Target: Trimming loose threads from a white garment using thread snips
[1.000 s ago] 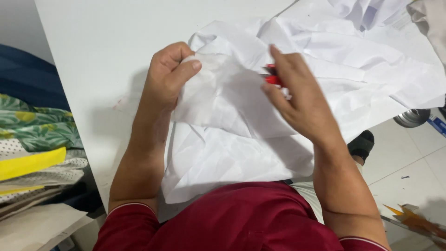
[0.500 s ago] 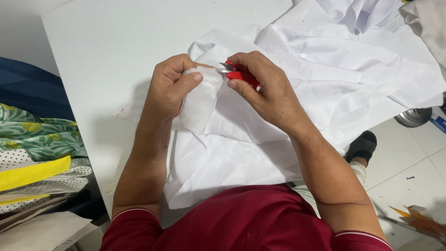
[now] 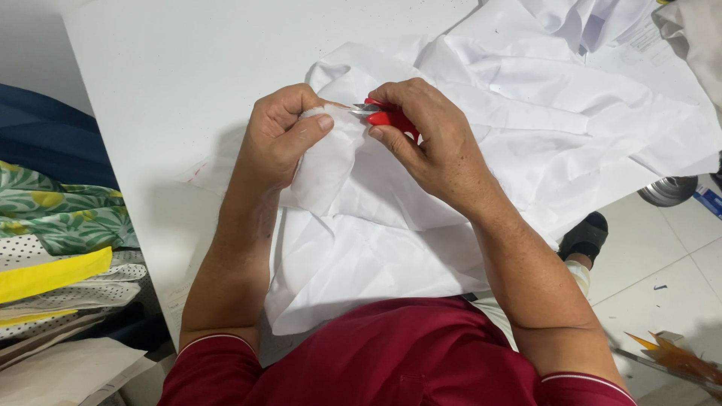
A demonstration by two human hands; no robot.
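A white garment [image 3: 421,248] lies crumpled across the white table [image 3: 188,68] in front of me. My left hand [image 3: 282,139] pinches a bunched fold of that fabric and lifts it off the table. My right hand [image 3: 421,139] grips small red-handled thread snips [image 3: 380,114], whose metal tips point left and touch the fold right beside my left thumb. Most of the snips' handle is hidden inside my right fist.
More white cloth [image 3: 602,30] is piled at the far right of the table. A stack of folded patterned and yellow fabrics [image 3: 53,248] sits at the left below the table edge. A foot in a black shoe [image 3: 587,234] rests on the tiled floor at right.
My right hand has brought the red snips leftward from over the garment to the fold. My left hand has gathered the fabric and raised it toward the blades.
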